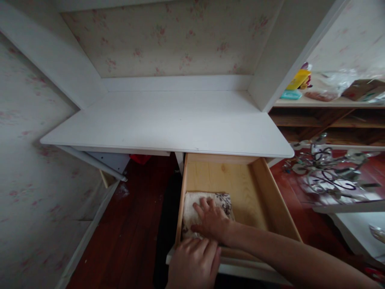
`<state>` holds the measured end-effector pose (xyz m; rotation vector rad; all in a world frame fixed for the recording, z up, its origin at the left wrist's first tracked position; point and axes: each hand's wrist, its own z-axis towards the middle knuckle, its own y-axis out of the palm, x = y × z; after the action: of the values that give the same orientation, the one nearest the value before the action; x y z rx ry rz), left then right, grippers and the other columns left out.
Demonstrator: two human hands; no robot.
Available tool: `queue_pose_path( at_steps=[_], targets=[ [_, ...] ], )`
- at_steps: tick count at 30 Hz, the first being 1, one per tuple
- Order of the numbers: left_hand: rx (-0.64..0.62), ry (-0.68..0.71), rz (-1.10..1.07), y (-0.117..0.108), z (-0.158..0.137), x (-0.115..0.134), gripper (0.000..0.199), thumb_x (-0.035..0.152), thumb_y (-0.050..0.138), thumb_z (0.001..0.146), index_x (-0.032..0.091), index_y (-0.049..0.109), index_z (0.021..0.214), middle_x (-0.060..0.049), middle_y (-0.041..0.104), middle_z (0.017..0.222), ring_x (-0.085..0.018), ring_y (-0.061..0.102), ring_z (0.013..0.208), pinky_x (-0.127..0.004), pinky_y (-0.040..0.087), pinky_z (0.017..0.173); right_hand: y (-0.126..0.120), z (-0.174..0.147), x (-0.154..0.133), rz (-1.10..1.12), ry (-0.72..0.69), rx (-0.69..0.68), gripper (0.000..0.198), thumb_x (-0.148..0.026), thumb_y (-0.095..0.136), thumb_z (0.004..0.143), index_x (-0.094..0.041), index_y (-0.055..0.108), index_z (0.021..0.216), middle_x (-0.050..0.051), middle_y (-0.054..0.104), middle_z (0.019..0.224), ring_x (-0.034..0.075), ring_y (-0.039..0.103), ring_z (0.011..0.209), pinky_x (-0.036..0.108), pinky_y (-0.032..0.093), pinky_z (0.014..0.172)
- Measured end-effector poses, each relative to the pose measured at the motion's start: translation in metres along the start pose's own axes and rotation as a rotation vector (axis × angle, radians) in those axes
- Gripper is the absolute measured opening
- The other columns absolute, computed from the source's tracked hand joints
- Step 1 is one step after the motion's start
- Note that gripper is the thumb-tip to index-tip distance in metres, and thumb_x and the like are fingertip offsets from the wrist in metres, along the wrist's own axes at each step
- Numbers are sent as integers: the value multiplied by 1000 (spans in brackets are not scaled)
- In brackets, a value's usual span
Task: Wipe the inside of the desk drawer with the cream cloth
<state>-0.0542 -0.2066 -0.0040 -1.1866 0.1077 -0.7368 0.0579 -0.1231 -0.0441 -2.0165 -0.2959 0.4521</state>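
Note:
A folded cloth (190, 204), pale with a dark brown floral pattern, lies in the front left corner of a pulled-out wooden drawer (249, 200). My right hand (212, 218) rests on top of it, palm down with the fingers spread, and hides part of the cloth. At the drawer's near left corner, my left hand (194, 261) is closed over the top of the drawer front (240, 265), knuckles up. Its fingertips are partly hidden, close to the near edge of the cloth.
Above the drawer is a white desk (180, 120) with upright side panels. On the right, a chandelier (327, 172) lies low near a wooden shelf unit (331, 104) with plastic-wrapped items on top. A dark object (168, 233) stands left of the drawer on the red-brown floor (132, 237).

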Motion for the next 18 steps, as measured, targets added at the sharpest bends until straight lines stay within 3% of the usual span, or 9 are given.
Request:
queue_pose_path(
  at_steps=[5, 14, 18],
  targets=[
    [-2, 6, -8, 1, 0, -2, 19, 20, 44, 93, 23, 55, 78, 3, 62, 64, -16, 60, 56, -31, 40, 53, -11, 17, 8, 5, 89, -22, 69, -61, 53, 88, -31, 39, 148, 14, 33, 154, 42, 34, 132, 59, 46, 91],
    [-26, -18, 34, 2, -1, -2, 13, 20, 47, 90, 23, 58, 83, 3, 63, 65, -17, 62, 55, -31, 43, 51, -42, 99, 33, 56, 287, 89, 64, -50, 30, 97, -28, 24, 156, 16, 22, 159, 43, 27, 134, 73, 35, 89],
    [-36, -12, 36, 1, -1, -4, 13, 20, 48, 90, 24, 58, 84, 3, 64, 66, -17, 62, 56, -31, 44, 51, -46, 114, 42, 87, 311, 90, 64, -51, 27, 96, -31, 21, 157, 13, 19, 161, 42, 24, 137, 73, 32, 91]
  ],
)
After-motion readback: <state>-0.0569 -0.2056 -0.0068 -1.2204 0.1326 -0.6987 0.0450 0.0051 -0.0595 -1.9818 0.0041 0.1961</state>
